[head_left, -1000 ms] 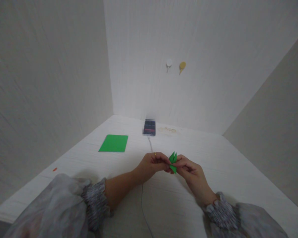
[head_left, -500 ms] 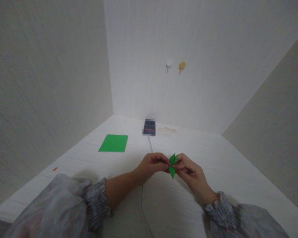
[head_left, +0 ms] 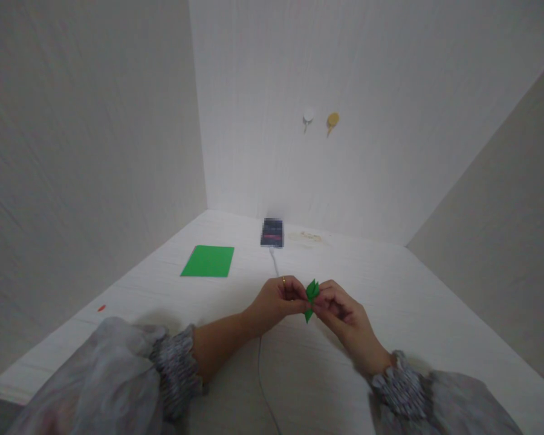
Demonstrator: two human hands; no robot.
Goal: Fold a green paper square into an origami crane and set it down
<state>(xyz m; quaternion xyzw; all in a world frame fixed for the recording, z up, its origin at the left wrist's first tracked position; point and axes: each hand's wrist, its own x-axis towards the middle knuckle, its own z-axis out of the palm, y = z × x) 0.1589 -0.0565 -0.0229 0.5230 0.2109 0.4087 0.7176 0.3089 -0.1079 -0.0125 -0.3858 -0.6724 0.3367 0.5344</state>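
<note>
A small folded green paper piece [head_left: 313,290] with pointed tips is held up over the white table, between my two hands. My left hand [head_left: 278,303] pinches its left side between thumb and fingers, a ring on one finger. On the other side, my right hand [head_left: 347,313] grips it with thumb and fingertips. One tip points up and another points down below the fingers. The middle of the piece is partly covered by my fingertips.
A flat green paper square [head_left: 208,261] lies on the table [head_left: 344,386] at the left. Against the back wall stands a blurred dark device [head_left: 272,233] with a white cable [head_left: 262,377]. A small red scrap [head_left: 101,308] lies far left. Two hooks, white [head_left: 308,116] and yellow [head_left: 333,119], are on the wall.
The folded green piece has shifted slightly left and looks narrower, turned a little. My right hand has moved left with it, and my left hand has barely moved.
</note>
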